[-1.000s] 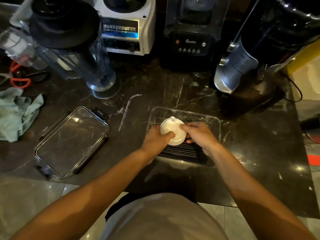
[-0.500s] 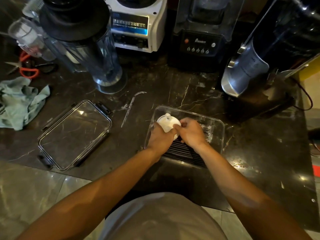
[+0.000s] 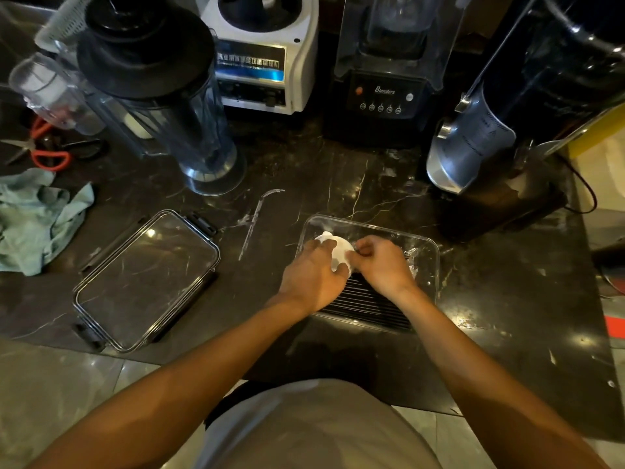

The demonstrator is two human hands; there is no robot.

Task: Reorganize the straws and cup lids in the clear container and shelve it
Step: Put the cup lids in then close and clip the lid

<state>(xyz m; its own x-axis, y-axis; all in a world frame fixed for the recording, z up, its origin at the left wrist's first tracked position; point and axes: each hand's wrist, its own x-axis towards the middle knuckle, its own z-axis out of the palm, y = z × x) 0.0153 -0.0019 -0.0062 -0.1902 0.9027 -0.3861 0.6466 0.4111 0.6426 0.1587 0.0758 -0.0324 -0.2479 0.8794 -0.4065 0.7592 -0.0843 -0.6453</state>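
Note:
A clear rectangular container (image 3: 426, 246) sits open on the dark marble counter in front of me. Black straws (image 3: 372, 304) lie side by side in its near half. A stack of white cup lids (image 3: 341, 252) is inside the container's far left part. My left hand (image 3: 313, 277) grips the stack from the left and my right hand (image 3: 382, 265) holds it from the right, both low inside the container. The container's clear clip-lock lid (image 3: 145, 279) lies flat on the counter to the left.
Blenders stand along the back: a clear jug with a black lid (image 3: 162, 96), a white base (image 3: 267, 59), a black base (image 3: 385, 93) and a tilted steel jug (image 3: 473, 140). A green cloth (image 3: 33, 218) and orange-handled scissors (image 3: 44, 154) lie far left. A single clear straw (image 3: 257, 214) lies on the counter.
Both hands have pushed the lid stack lower and further back into the container's far left part. The view has shifted slightly forward.

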